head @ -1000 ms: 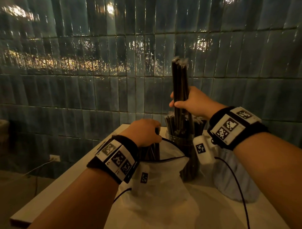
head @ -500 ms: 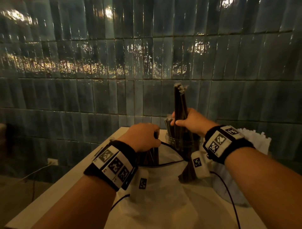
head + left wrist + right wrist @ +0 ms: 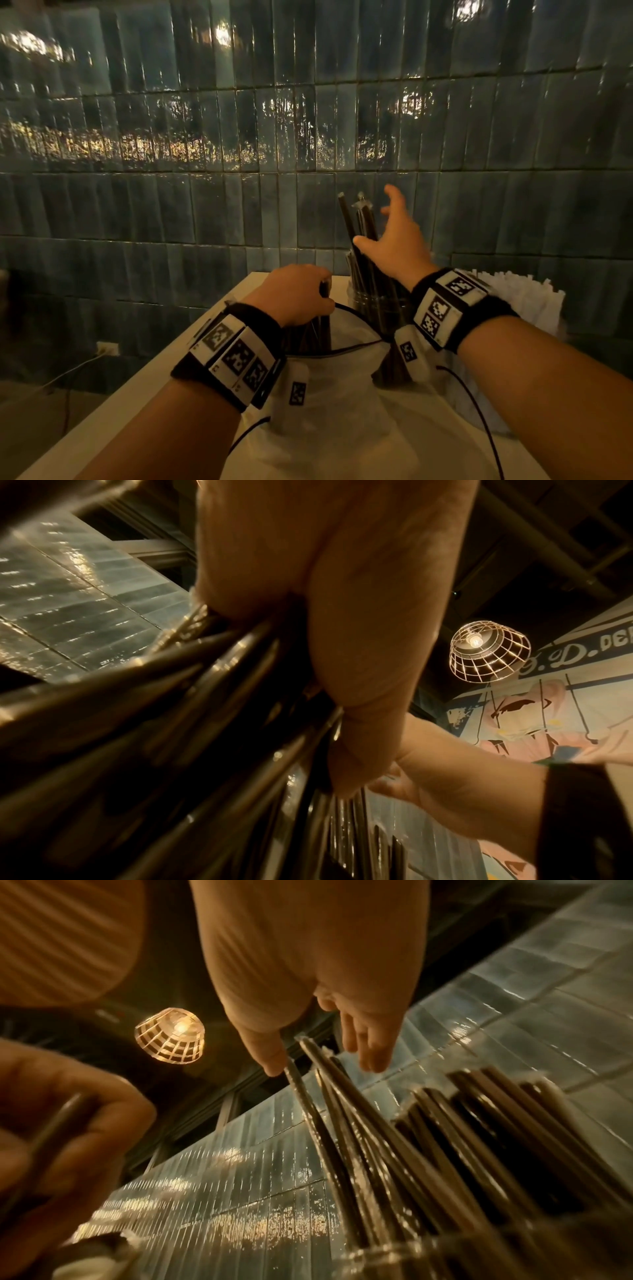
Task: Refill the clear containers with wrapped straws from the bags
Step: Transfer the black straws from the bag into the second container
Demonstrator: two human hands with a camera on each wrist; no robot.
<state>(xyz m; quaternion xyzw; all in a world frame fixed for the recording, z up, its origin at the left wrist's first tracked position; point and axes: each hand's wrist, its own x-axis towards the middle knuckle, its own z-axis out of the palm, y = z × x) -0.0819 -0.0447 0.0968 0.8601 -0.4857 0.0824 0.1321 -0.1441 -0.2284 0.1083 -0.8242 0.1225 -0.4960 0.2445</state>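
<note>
A clear container stands at the back of the white table, full of dark wrapped straws that stick up and lean apart. My right hand hovers just behind them with fingers spread, the thumb near one straw. My left hand grips a bunch of dark wrapped straws upright inside the mouth of a clear plastic bag. The bag lies in front of the container.
A second container of white wrapped straws sits at the right behind my right wrist. The white table ends at a left edge with the floor and a wall socket beyond. A tiled wall rises close behind.
My right hand lowered its bundle of dark straws into the container and let go, its fingers now spread. The left hand kept its grip in the bag.
</note>
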